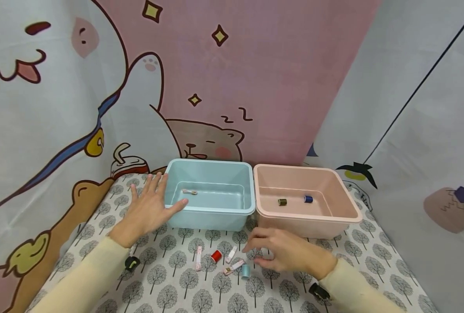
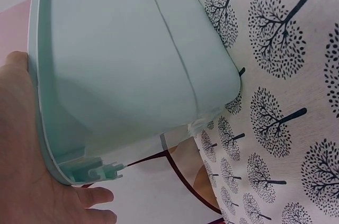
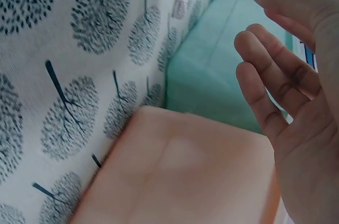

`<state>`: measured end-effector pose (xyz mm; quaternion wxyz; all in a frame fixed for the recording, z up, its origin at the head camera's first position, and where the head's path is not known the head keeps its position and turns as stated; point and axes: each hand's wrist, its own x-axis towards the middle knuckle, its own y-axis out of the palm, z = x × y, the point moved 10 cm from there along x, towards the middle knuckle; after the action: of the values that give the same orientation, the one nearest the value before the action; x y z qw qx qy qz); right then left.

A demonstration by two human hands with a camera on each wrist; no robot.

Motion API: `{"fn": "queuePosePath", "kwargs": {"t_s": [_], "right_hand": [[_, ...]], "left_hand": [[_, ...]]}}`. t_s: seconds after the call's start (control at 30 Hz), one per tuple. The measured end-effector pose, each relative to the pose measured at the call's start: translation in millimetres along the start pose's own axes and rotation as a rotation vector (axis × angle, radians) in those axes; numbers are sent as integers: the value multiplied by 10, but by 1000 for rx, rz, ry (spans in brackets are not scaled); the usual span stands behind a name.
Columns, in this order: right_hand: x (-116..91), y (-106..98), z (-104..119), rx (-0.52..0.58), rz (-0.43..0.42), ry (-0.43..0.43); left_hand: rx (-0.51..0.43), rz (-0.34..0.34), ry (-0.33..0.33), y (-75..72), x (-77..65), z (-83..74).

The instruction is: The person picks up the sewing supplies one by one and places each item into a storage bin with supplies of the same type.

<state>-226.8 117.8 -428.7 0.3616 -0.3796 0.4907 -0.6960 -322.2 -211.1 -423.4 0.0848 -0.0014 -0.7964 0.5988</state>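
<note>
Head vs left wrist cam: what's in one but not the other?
Head only: the right hand, the red spool, the light-blue spool, and the green spool and dark-blue spool inside the pink bin.
Left wrist only: a clip-like tab under a corner of the blue bin.
Both: the left hand at that bin's rim, and the tree-print cloth.

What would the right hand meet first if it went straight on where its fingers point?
The right hand would probably meet the small white oblong item first, with the red thread spool beyond; the hand's height is unclear, so it might pass over both.
</note>
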Motion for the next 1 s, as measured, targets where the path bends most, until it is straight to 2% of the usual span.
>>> {"fn": "queuePosePath", "kwargs": {"t_s": [0.6, 1.0], "right_hand": [[-25, 481, -71, 232, 152, 67], [-19, 611, -87, 244, 185, 112]], "left_hand": [[-2, -2, -3, -10, 10, -12], [2, -8, 0, -14, 7, -10]]}}
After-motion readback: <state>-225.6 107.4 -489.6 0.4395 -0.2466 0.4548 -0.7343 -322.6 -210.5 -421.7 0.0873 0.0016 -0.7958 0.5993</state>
